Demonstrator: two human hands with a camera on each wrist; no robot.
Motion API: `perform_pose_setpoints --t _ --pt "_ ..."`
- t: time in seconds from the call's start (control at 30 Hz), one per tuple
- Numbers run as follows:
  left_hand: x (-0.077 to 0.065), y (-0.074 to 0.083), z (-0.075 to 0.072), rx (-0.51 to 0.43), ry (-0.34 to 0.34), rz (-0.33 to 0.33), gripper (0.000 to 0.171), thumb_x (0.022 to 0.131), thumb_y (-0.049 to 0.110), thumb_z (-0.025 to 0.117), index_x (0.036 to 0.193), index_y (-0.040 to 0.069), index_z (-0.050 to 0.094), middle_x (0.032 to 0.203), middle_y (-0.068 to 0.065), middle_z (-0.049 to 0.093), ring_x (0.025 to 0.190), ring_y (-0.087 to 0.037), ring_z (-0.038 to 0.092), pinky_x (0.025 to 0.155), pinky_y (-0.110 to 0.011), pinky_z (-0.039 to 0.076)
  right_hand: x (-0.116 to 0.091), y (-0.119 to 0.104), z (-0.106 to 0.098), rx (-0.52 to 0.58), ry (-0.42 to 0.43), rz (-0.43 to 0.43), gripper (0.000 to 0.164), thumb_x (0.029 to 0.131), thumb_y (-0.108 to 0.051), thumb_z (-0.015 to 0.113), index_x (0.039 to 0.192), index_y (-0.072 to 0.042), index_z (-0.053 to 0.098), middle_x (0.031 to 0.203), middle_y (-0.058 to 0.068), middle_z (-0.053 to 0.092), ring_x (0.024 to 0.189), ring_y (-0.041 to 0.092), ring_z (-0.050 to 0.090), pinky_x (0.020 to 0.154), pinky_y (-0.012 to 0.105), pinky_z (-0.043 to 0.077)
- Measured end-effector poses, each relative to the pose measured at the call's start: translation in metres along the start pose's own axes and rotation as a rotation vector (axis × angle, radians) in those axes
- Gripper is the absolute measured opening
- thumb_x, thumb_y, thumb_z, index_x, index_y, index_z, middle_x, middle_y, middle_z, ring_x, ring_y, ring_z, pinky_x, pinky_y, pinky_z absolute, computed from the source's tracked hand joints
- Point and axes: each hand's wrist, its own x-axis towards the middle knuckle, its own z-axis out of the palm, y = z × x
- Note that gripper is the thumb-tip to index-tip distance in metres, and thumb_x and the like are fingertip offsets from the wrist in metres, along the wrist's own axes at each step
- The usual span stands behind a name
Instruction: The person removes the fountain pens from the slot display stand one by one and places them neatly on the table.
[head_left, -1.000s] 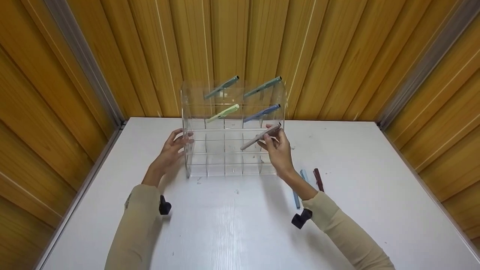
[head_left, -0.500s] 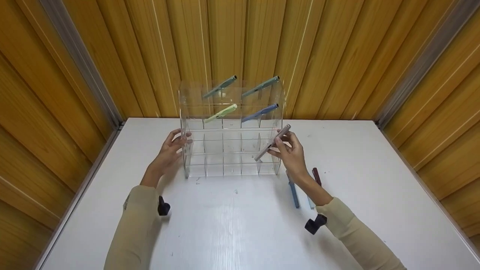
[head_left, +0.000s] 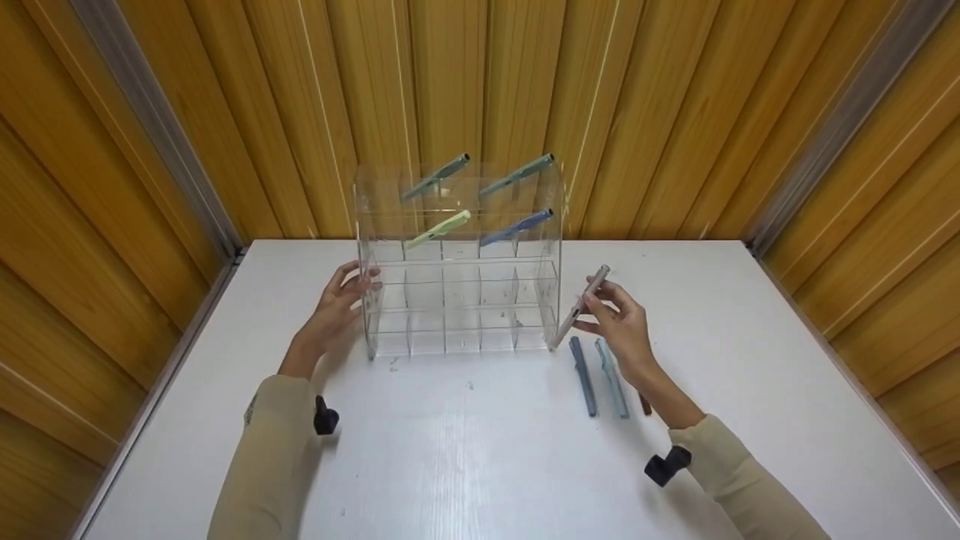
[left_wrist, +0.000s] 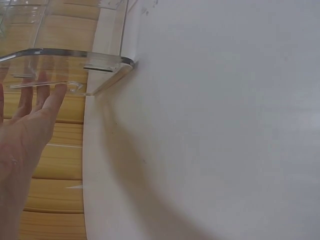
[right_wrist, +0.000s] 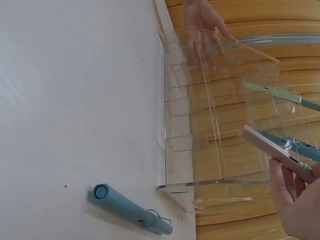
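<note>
The left hand point(head_left: 340, 300), fingers loosely spread, touches the left side of the clear rack point(head_left: 461, 283). Just right of the rack, the right hand point(head_left: 622, 322) pinches a tilted, pale grey-pink pen point(right_wrist: 272, 149) between thumb and fingers.

Between the forearms point(head_left: 262, 457), a broad lane over the white surface point(head_left: 450, 442) leads to the clear tiered rack point(head_left: 463, 282). The left grip point(head_left: 337, 300) blocks the rack's left side; the right grip point(head_left: 621, 321), pinching a pale pink pen point(head_left: 581, 306), crowds the right. Four slanted pens point(head_left: 439, 229) obstruct the upper tiers.
</note>
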Motion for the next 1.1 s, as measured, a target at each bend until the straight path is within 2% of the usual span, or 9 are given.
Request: perform_pose_setpoints --t 0.17,0.33,0.5,0.77,1.1 --pt "0.0 0.0 -0.001 0.031 -0.003 0.005 0.052 0.107 0.022 0.055 0.152 0.016 0.031 0.162 -0.014 0.037 0.151 -0.032 0.034 0.127 -0.054 0.025 -0.005 0.006 -0.017 -0.021 0.021 0.014 0.037 0.103 -0.012 0.06 0.138 -0.001 0.055 0.107 0.004 0.059 0.091 0.011 0.072 0.084 0.037 0.063" --pt "0.0 -0.001 -0.001 0.037 -0.013 -0.001 0.053 0.106 0.024 0.057 0.151 0.017 0.031 0.163 -0.014 0.035 0.153 -0.03 0.032 0.127 -0.052 0.025 -0.01 0.009 -0.034 -0.028 0.038 0.038 0.034 0.102 -0.015 0.063 0.133 0.0 0.055 0.104 0.003 0.06 0.088 0.011 0.072 0.082 0.037 0.064" --pt "-0.001 0.001 0.0 0.012 -0.01 -0.004 0.048 0.106 0.022 0.057 0.148 0.019 0.034 0.162 -0.014 0.037 0.152 -0.031 0.034 0.126 -0.052 0.027 -0.014 0.008 -0.049 -0.048 0.068 0.082 0.045 0.101 -0.017 0.065 0.141 -0.002 0.049 0.099 -0.003 0.063 0.086 0.01 0.073 0.08 0.034 0.064" --pt "-0.003 0.003 -0.002 0.019 -0.021 -0.003 0.058 0.106 0.023 0.056 0.155 0.013 0.026 0.164 -0.015 0.034 0.152 -0.031 0.032 0.127 -0.054 0.025 -0.019 0.01 -0.065 -0.138 0.106 0.131 0.05 0.1 -0.021 0.067 0.142 -0.002 0.047 0.095 -0.008 0.065 0.084 0.007 0.073 0.076 0.03 0.064" --pt "-0.002 0.004 -0.004 0.0 -0.016 -0.008 0.05 0.106 0.021 0.055 0.15 0.018 0.031 0.164 -0.015 0.034 0.151 -0.032 0.034 0.127 -0.055 0.022 -0.017 0.016 -0.088 -0.257 0.063 0.203 0.054 0.1 -0.027 0.067 0.144 0.0 0.048 0.091 -0.014 0.068 0.083 0.005 0.074 0.071 0.028 0.064"
